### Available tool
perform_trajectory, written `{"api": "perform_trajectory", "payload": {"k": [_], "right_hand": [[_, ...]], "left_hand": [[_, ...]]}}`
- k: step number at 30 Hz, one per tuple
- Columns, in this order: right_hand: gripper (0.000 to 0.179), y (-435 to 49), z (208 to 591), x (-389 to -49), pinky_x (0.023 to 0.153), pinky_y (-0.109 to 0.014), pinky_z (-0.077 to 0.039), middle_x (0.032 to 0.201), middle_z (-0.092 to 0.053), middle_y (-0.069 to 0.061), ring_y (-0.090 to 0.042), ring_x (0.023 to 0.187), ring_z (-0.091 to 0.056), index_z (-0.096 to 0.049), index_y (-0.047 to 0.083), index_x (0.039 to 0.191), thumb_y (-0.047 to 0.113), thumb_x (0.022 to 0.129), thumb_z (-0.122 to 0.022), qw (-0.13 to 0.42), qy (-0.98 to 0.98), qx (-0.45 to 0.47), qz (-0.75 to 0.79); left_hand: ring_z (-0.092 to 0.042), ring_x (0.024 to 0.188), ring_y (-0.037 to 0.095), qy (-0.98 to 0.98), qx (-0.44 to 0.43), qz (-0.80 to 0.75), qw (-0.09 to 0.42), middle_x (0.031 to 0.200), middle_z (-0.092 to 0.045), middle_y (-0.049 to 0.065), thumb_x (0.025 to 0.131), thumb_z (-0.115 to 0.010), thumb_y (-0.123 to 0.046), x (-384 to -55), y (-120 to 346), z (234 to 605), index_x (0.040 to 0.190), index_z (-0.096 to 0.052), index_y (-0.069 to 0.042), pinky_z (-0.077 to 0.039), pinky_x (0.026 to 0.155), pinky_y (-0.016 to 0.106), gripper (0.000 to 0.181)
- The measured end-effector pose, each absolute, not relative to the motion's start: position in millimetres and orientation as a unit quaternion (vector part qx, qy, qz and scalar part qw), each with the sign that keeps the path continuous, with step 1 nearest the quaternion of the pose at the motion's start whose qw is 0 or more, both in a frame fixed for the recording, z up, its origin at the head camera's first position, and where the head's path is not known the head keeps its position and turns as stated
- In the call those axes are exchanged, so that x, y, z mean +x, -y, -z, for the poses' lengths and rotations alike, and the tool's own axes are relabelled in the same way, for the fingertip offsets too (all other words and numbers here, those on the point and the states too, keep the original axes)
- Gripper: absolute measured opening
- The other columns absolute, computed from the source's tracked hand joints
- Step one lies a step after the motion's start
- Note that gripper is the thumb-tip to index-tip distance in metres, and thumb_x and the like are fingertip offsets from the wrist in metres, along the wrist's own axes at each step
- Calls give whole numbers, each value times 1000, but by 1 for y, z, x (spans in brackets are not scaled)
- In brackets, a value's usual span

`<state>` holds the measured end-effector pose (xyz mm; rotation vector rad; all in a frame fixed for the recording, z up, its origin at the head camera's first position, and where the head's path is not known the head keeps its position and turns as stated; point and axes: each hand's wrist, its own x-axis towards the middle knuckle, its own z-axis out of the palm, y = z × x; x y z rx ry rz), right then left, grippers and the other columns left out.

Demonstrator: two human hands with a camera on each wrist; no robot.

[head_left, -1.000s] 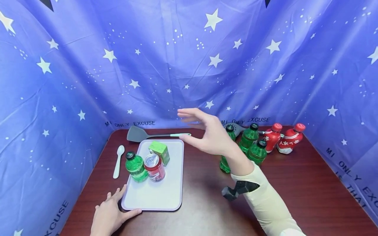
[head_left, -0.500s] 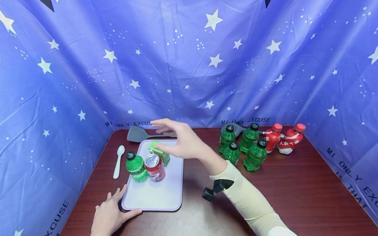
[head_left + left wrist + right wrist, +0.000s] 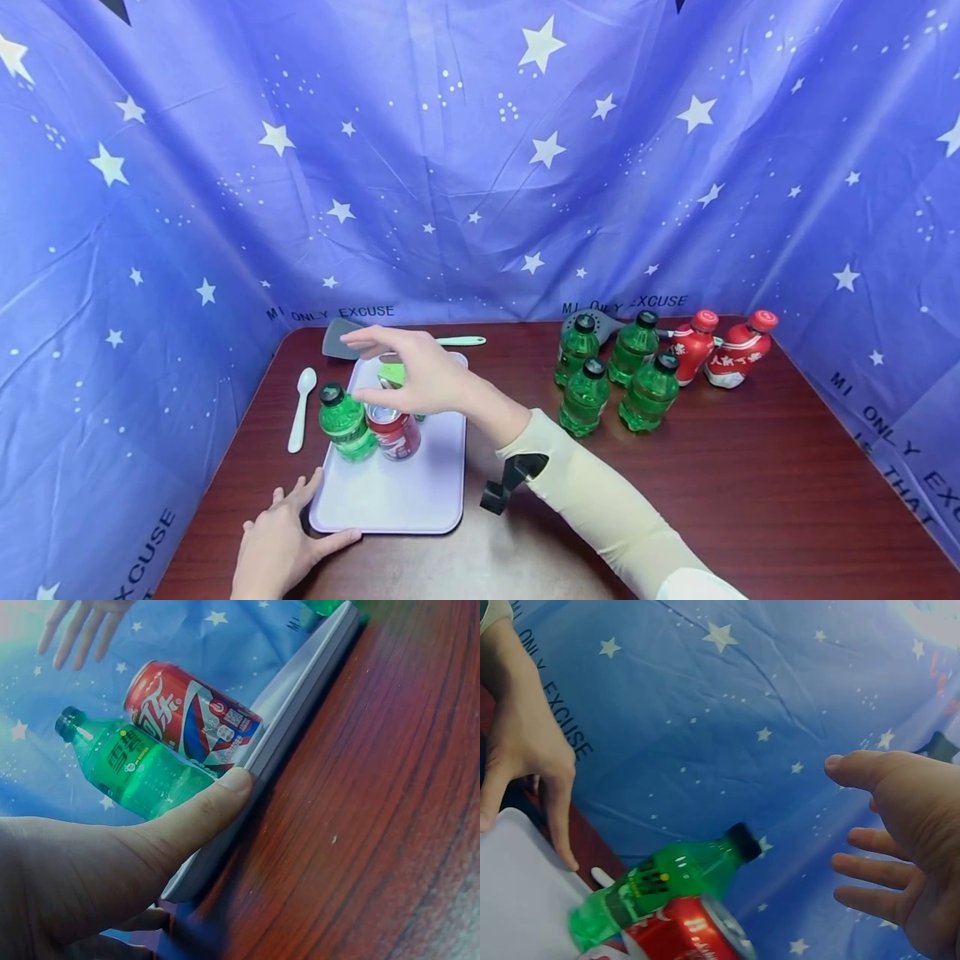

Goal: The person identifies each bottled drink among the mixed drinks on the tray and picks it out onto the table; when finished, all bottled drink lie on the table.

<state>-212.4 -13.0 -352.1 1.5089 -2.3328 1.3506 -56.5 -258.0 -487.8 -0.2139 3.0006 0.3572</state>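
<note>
My left hand [image 3: 277,542] rests at the near left corner of the white tray [image 3: 405,504], thumb along the near edge and fingers at the left side. On the tray stand a green soda bottle [image 3: 348,437] with a black cap, a red soda can [image 3: 397,439] and a green drink carton [image 3: 392,372]. My right hand [image 3: 427,375] hovers over the can and carton, palm down, fingers spread and holding nothing; it partly hides both. In the right wrist view the bottle [image 3: 667,877] and can [image 3: 686,930] stand below and beside that hand.
A white spoon [image 3: 302,410] lies left of the tray, and a grey spatula [image 3: 341,340] behind it, partly hidden by my right hand. Several green bottles [image 3: 585,400] and two red bottles [image 3: 738,354] stand at the right, before a slotted turner [image 3: 600,323]. Starred curtains surround the table.
My right hand has moved left and slightly lower, from beside the green bottles at the right to above the tray. The left hand and the things on the tray have stayed put.
</note>
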Motion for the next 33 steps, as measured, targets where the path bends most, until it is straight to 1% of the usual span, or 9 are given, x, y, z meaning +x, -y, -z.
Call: {"api": "perform_trajectory", "payload": {"k": [2, 7, 9, 14, 17, 23, 33], "right_hand": [[65, 17, 356, -213, 111, -27, -54, 145, -68, -6, -15, 124, -72, -58, 12, 150, 22, 91, -85, 22, 759, 485, -433], [68, 26, 366, -214, 109, -33, -57, 145, -69, -5, -15, 122, -72, -57, 11, 150, 25, 90, -86, 16, 770, 491, -407], [69, 30, 369, -214, 109, -33, -57, 145, -68, -4, -14, 122, -71, -57, 11, 151, 27, 91, -86, 17, 778, 493, -390], [72, 38, 378, -214, 109, -25, -54, 147, -68, -1, -11, 123, -70, -54, 14, 153, 32, 91, -85, 13, 800, 488, -350], [73, 43, 382, -214, 108, -20, -52, 146, -68, 0, -9, 122, -70, -53, 17, 154, 37, 91, -85, 21, 811, 486, -326], [75, 51, 388, -213, 105, -21, -53, 144, -69, 1, -11, 121, -69, -53, 15, 154, 39, 91, -84, 29, 816, 495, -297], [75, 56, 397, -211, 108, -22, -52, 146, -68, 1, -13, 130, -67, -51, 16, 156, 45, 93, -81, 15, 838, 483, -252]], "left_hand": [[-50, 136, 66, -989, -70, -114, 58, 149, -55, 37, 59, -78, -92, -58, 258, 486, 157, -50, -4, -43, 94, 87, 134], [-51, 136, 65, -989, -71, -114, 55, 149, -55, 36, 59, -78, -92, -57, 257, 484, 157, -50, -5, -44, 94, 86, 134], [-51, 136, 65, -989, -71, -116, 51, 149, -55, 35, 60, -79, -91, -57, 257, 484, 157, -51, -5, -44, 95, 86, 133], [-50, 136, 65, -989, -68, -121, 51, 149, -55, 36, 60, -79, -90, -56, 257, 483, 157, -51, -5, -43, 94, 87, 132], [-50, 137, 66, -989, -69, -123, 50, 149, -56, 36, 60, -79, -90, -55, 257, 483, 157, -51, -6, -43, 94, 87, 131], [-49, 137, 66, -989, -71, -119, 53, 149, -55, 36, 60, -79, -91, -55, 258, 485, 157, -50, -6, -42, 94, 88, 133], [-51, 137, 65, -989, -72, -118, 47, 148, -56, 35, 59, -78, -91, -55, 257, 486, 157, -51, -6, -44, 94, 86, 133]]}}
